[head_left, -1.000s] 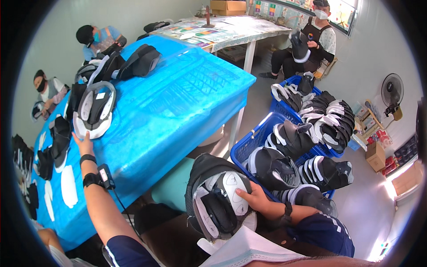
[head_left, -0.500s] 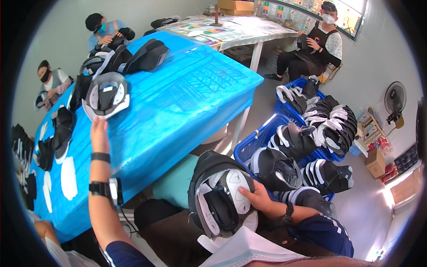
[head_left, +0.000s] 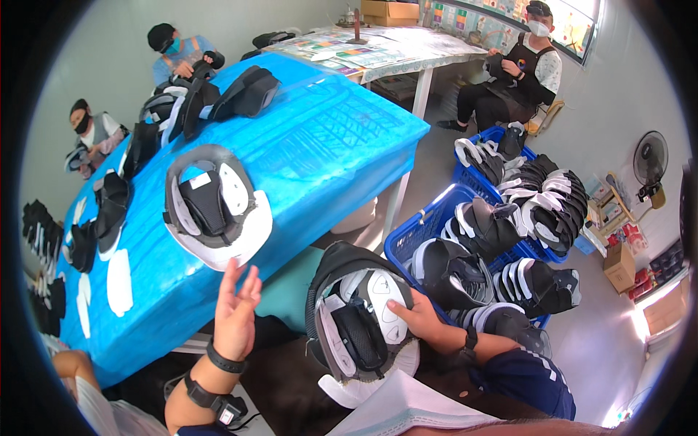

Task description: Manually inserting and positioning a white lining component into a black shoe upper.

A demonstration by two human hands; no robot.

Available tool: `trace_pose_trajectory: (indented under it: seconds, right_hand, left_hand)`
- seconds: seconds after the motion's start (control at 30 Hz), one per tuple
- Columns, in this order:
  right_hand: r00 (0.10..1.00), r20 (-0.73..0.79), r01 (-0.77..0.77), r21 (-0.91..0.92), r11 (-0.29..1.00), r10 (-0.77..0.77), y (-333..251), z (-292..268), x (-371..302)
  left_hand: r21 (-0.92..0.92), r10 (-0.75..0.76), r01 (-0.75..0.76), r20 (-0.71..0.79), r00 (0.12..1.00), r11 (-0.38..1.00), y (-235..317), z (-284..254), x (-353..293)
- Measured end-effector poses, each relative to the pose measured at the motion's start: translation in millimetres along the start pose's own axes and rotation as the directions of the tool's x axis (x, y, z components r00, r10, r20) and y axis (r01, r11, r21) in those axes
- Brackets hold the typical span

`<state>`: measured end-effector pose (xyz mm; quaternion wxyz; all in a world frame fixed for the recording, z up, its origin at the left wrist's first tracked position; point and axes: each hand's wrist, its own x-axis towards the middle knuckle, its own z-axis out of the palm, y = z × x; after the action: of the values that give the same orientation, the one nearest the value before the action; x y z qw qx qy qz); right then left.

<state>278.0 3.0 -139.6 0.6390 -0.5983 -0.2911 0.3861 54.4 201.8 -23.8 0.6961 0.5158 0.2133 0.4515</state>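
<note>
My right hand (head_left: 424, 320) grips a black, grey and white padded helmet liner (head_left: 361, 330) over my lap, thumb on its white inner pad and the other fingers hidden behind. To the left, a similar padded liner (head_left: 218, 207) lies hollow side up near the edge of the blue-covered table (head_left: 320, 145). My left hand (head_left: 236, 316) reaches up to that liner's white near rim with its fingers spread and slightly bent. The fingertips overlap the rim in view; whether they press on it I cannot tell.
Blue baskets (head_left: 407, 243) heaped with stacked liners (head_left: 476, 229) stand at my right. More black liners (head_left: 243, 91) and white flat pieces (head_left: 120, 283) lie along the table's left side. Co-workers sit beyond the table and at the far right. A fan (head_left: 649, 160) stands by the right wall.
The liner on the table has come nearer and to the right, turning a little. My left hand has drawn back the same way. My right hand and its liner have hardly moved.
</note>
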Motion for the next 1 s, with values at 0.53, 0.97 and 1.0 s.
trace_pose_trajectory:
  seconds: [0.53, 0.97, 1.0]
  right_hand:
    - [1.0, 0.003, -0.008, -0.035, 0.999, 0.008, 3.7, -2.2, -1.2]
    - [1.0, -0.017, -0.007, -0.04, 0.999, 0.006, -5.6, -0.7, -4.1]
    - [1.0, -0.005, -0.001, -0.027, 1.0, 0.001, -6.3, 1.5, -4.3]
  left_hand:
    - [0.647, 0.517, 0.629, -0.395, 0.759, -0.43, 66.4, -313.3, 119.6]
    - [0.413, 0.537, 0.858, -0.67, 0.513, -0.305, 81.8, -298.3, 100.6]
    - [0.439, 0.616, 0.844, -0.584, 0.528, -0.308, 85.6, -316.3, 92.5]
